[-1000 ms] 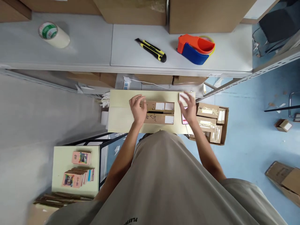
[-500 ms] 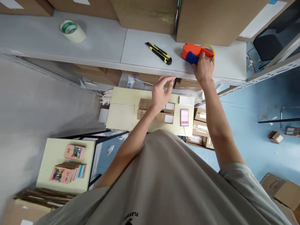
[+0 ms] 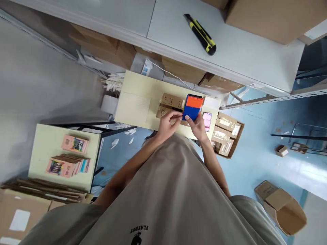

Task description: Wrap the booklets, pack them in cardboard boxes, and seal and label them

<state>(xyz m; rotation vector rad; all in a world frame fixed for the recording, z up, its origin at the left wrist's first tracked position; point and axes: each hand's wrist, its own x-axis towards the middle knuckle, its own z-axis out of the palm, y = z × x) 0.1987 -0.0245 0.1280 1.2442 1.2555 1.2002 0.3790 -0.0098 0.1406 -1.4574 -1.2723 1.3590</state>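
My right hand point(image 3: 198, 128) grips an orange and blue tape dispenser point(image 3: 192, 109) from its lower side, thumb on the blue face. The dispenser is raised above the cream table, its black toothed edge pointing away from me. At its left edge is my left hand point(image 3: 168, 125), with thumb and fingertips pinched together. Whatever is between those fingertips is too small to make out. Two flat cardboard boxes point(image 3: 171, 100) with handwritten marks lie beneath, partly covered by my hands and the dispenser. A phone point(image 3: 206, 121) with a lit screen lies right of my right hand.
A black and yellow utility knife point(image 3: 201, 35) rests on the grey shelf point(image 3: 245, 51) beyond the cream table point(image 3: 135, 89). An open carton point(image 3: 231, 133) of taped parcels stands at the right. Pink booklets point(image 3: 66, 163) sit on a side table at the left.
My right hand has lifted the tape dispenser off the shelf and brought it down and left over the table. My left hand has drawn back to its edge. The view has tilted downward.
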